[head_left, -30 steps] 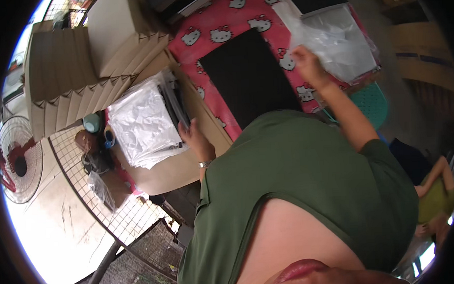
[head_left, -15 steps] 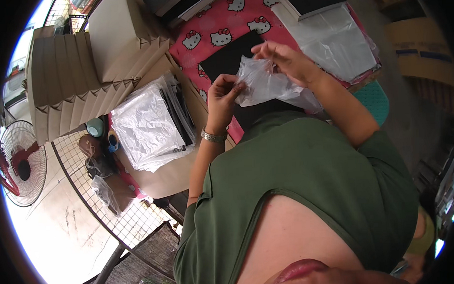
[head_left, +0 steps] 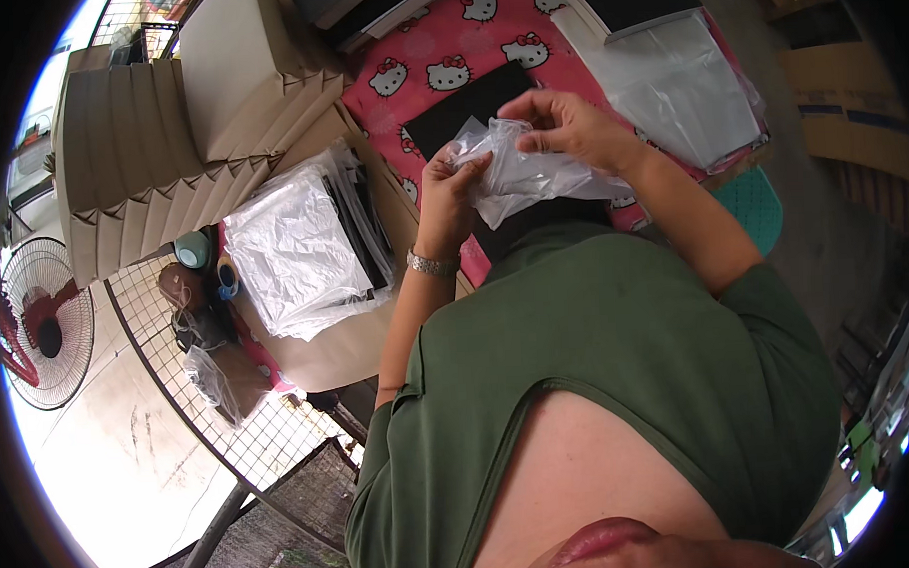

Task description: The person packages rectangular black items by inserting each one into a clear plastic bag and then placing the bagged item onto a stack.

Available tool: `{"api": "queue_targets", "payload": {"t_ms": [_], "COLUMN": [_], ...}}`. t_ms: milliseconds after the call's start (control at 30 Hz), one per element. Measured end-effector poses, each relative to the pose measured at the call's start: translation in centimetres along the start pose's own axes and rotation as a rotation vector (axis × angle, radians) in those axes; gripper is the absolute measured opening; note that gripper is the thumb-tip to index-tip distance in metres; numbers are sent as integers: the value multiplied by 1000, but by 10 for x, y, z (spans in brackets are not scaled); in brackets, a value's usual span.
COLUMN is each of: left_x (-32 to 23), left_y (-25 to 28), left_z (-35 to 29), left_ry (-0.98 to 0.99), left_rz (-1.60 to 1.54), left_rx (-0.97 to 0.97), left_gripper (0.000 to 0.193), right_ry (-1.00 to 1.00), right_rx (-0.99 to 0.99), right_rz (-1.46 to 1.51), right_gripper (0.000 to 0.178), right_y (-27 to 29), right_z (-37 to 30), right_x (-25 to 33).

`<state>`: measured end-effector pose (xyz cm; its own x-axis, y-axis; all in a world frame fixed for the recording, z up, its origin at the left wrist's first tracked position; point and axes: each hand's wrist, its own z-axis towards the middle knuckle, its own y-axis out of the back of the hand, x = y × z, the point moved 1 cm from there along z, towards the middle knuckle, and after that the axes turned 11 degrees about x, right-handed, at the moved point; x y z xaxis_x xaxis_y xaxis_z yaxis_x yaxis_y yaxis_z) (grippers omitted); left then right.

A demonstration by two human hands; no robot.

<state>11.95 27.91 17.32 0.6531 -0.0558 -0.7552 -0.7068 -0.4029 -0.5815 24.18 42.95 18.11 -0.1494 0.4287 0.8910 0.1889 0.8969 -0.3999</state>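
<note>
A thin, crumpled clear plastic bag [head_left: 516,182] is gathered up in front of my chest, between my two hands. My left hand [head_left: 450,199], with a metal watch on its wrist, pinches the bag's left end between thumb and fingers. On the other side, the curled fingers and thumb of my right hand [head_left: 574,130] close on its upper edge; the fingertips are partly lost in the folds. Beneath the bag lies a flat black rectangular piece [head_left: 478,95], partly covered by the plastic.
A pink cartoon-print cloth [head_left: 393,106] covers the table. To the left are a stack of plastic-wrapped black pieces [head_left: 298,249], folded brown cardboard [head_left: 129,145] and a fan [head_left: 47,323]. Clear plastic sheets [head_left: 683,96] lie at right, beside a teal stool [head_left: 752,208].
My right hand has turned inward, its stretched fingers now curled at the plastic bag's upper edge. The bag is more bunched up toward my left hand.
</note>
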Motion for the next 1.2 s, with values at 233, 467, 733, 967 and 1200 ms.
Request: {"api": "queue_targets", "payload": {"t_ms": [233, 467, 733, 967, 1200], "left_x": [-3, 10, -21, -5, -55], "left_y": [-4, -10, 13, 40, 66], "left_z": [-5, -4, -25, -59, -71], "left_ry": [-164, -257, 24, 264, -78], "left_rz": [117, 229, -103, 81, -249], "left_rx": [-135, -326, -129, 327, 24], "left_gripper": [8, 18, 28, 27, 28], "right_ry": [-85, 185, -253, 24, -124], "right_rx": [-136, -295, 648, 399, 608], "right_rz": [-131, -170, -31, 339, -190], "right_gripper": [14, 13, 14, 17, 28], "right_y": [2, 1, -22, 2, 18], "right_z": [7, 34, 4, 5, -6], "right_x": [-11, -20, -12, 14, 9]}}
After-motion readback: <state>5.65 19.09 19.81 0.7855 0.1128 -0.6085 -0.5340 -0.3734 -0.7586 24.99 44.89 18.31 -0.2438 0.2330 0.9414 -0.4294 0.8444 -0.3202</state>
